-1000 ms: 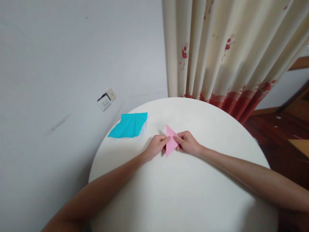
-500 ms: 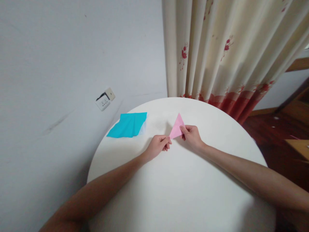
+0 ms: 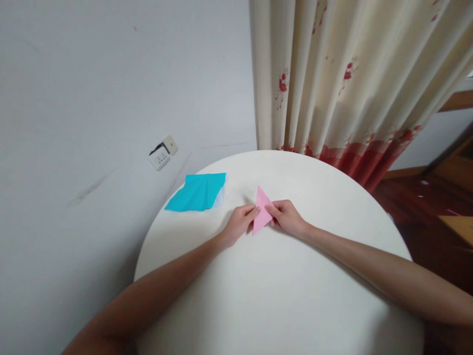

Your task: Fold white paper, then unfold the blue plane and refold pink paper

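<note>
A pink paper triangle is held between my two hands over the middle of the round white table. My left hand pinches its left edge, thumb on top. From the other side, my right hand grips the right corner, with the thumb on the paper's face and the fingers behind it. One point of the triangle aims away from me and another toward me. Farther left on the table lies a creased sheet of turquoise paper, with something whitish showing at its right edge.
A pale wall with a socket borders the table's left side. Behind the table hangs a cream curtain with red flowers and a red hem. At the far right is a wooden piece of furniture above a dark red floor.
The pink triangle has turned and come closer to me. My left hand has shifted its hold from the lower-left corner to the left edge; my right hand has moved slightly left and down.
</note>
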Action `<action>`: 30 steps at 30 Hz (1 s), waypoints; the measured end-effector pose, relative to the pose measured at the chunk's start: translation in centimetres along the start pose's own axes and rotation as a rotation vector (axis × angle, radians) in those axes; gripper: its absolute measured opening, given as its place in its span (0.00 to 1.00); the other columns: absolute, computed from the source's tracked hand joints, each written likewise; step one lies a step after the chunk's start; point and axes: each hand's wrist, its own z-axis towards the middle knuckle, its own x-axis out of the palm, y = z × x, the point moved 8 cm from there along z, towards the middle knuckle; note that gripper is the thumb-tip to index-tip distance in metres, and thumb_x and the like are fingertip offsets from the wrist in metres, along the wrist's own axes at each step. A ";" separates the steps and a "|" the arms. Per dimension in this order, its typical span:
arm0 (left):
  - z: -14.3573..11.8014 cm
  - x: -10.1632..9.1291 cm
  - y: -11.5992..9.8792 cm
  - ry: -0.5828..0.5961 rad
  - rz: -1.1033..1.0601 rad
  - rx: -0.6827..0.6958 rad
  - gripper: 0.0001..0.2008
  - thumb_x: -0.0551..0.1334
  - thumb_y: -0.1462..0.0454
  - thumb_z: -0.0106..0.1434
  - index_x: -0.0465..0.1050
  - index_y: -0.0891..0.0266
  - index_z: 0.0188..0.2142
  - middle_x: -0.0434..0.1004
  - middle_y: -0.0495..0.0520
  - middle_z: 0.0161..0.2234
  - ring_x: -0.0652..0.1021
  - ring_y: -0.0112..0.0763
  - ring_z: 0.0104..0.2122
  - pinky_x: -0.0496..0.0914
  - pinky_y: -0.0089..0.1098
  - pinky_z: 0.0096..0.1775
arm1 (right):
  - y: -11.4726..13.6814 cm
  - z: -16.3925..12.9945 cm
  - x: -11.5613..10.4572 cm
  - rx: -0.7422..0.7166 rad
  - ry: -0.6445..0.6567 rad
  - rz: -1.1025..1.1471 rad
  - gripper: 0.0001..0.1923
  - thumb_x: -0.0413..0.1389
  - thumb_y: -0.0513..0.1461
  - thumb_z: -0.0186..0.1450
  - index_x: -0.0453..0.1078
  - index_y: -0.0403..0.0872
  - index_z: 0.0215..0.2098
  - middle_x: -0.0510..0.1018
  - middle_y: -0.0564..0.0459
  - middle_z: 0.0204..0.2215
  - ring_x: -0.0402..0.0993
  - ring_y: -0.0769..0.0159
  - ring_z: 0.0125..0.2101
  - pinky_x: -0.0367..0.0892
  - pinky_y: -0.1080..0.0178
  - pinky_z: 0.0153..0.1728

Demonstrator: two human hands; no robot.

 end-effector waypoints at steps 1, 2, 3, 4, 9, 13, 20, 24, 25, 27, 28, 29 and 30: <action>0.0 0.0 0.0 -0.004 0.022 0.010 0.21 0.59 0.48 0.63 0.72 0.64 0.26 0.71 0.50 0.23 0.68 0.26 0.24 0.60 0.27 0.27 | 0.0 -0.1 0.3 -0.005 0.024 -0.013 0.29 0.50 0.57 0.65 0.66 0.44 0.18 0.66 0.56 0.13 0.54 0.75 0.15 0.48 0.68 0.18; 0.0 -0.1 0.0 -0.013 0.035 0.014 0.21 0.59 0.48 0.62 0.72 0.64 0.26 0.72 0.50 0.23 0.69 0.27 0.24 0.61 0.27 0.28 | 0.1 -0.2 0.5 -0.007 0.044 -0.026 0.30 0.50 0.57 0.65 0.66 0.44 0.18 0.65 0.57 0.13 0.54 0.75 0.15 0.48 0.69 0.17; 0.1 -0.2 0.2 -0.022 0.042 0.013 0.22 0.60 0.48 0.62 0.72 0.64 0.25 0.72 0.50 0.23 0.69 0.28 0.25 0.61 0.27 0.29 | 0.1 -0.3 0.7 -0.007 0.061 -0.038 0.30 0.49 0.57 0.65 0.66 0.44 0.18 0.65 0.57 0.13 0.53 0.75 0.14 0.47 0.69 0.17; 0.1 -0.3 0.3 -0.033 0.050 0.012 0.22 0.60 0.47 0.61 0.71 0.64 0.25 0.72 0.50 0.23 0.69 0.28 0.25 0.62 0.28 0.29 | 0.2 -0.4 0.8 -0.007 0.075 -0.048 0.30 0.49 0.57 0.66 0.66 0.44 0.18 0.64 0.57 0.13 0.53 0.75 0.14 0.47 0.69 0.17; 0.3 -0.8 0.7 -0.067 0.100 0.016 0.22 0.60 0.47 0.61 0.71 0.64 0.23 0.71 0.49 0.22 0.68 0.28 0.24 0.61 0.27 0.28 | 0.2 -0.5 0.9 0.017 0.089 -0.083 0.30 0.48 0.57 0.66 0.66 0.44 0.19 0.63 0.58 0.12 0.53 0.75 0.14 0.46 0.69 0.17; 0.3 -1.1 0.8 -0.104 0.105 0.021 0.20 0.60 0.50 0.61 0.70 0.63 0.23 0.68 0.48 0.21 0.66 0.27 0.23 0.59 0.27 0.27 | -0.1 -0.3 0.3 0.023 0.033 -0.090 0.28 0.51 0.57 0.65 0.67 0.44 0.19 0.66 0.56 0.14 0.54 0.75 0.15 0.48 0.69 0.17; 0.4 -1.9 1.0 -0.187 0.086 0.005 0.20 0.61 0.49 0.60 0.69 0.63 0.23 0.67 0.47 0.21 0.65 0.26 0.22 0.58 0.27 0.26 | 0.0 0.0 -0.4 0.037 -0.040 -0.107 0.27 0.51 0.55 0.65 0.63 0.46 0.17 0.66 0.57 0.12 0.55 0.74 0.15 0.50 0.68 0.18; 0.4 -2.0 1.1 -0.199 0.071 0.004 0.19 0.60 0.50 0.60 0.69 0.63 0.23 0.66 0.47 0.21 0.65 0.26 0.22 0.57 0.27 0.26 | 0.1 0.0 -0.6 0.022 -0.059 -0.155 0.26 0.50 0.52 0.66 0.63 0.45 0.16 0.67 0.56 0.13 0.57 0.74 0.15 0.52 0.67 0.19; 0.4 -2.0 1.1 -0.197 0.067 0.002 0.19 0.60 0.50 0.60 0.69 0.63 0.23 0.66 0.47 0.21 0.65 0.26 0.22 0.57 0.27 0.26 | 0.1 0.0 -0.7 0.014 -0.065 -0.168 0.26 0.50 0.52 0.66 0.64 0.45 0.16 0.67 0.56 0.13 0.58 0.73 0.16 0.52 0.67 0.20; 0.4 -1.9 1.2 -0.191 0.054 -0.003 0.19 0.60 0.51 0.61 0.69 0.63 0.23 0.67 0.47 0.21 0.65 0.26 0.23 0.57 0.27 0.26 | 0.1 0.0 -0.8 0.002 -0.072 -0.188 0.26 0.50 0.51 0.66 0.64 0.46 0.16 0.67 0.56 0.13 0.58 0.73 0.16 0.52 0.67 0.20; 0.4 -1.9 1.3 -0.187 0.050 -0.007 0.19 0.60 0.51 0.61 0.69 0.63 0.23 0.66 0.46 0.21 0.65 0.26 0.23 0.57 0.27 0.26 | 0.1 0.0 -0.8 -0.001 -0.074 -0.192 0.26 0.50 0.51 0.67 0.63 0.46 0.16 0.67 0.56 0.13 0.58 0.73 0.16 0.52 0.67 0.20; 0.4 -1.9 1.4 -0.184 0.049 -0.010 0.18 0.61 0.51 0.61 0.69 0.63 0.23 0.66 0.46 0.21 0.65 0.26 0.23 0.57 0.27 0.26 | 0.1 0.0 -0.9 -0.004 -0.076 -0.193 0.26 0.50 0.51 0.67 0.64 0.45 0.16 0.67 0.56 0.13 0.57 0.73 0.16 0.52 0.67 0.20; 0.4 -1.9 1.4 -0.181 0.052 -0.013 0.18 0.61 0.51 0.61 0.69 0.63 0.24 0.66 0.46 0.21 0.64 0.25 0.23 0.57 0.27 0.26 | 0.1 0.0 -0.9 -0.007 -0.075 -0.192 0.26 0.50 0.51 0.67 0.64 0.45 0.16 0.67 0.57 0.13 0.57 0.73 0.16 0.52 0.67 0.20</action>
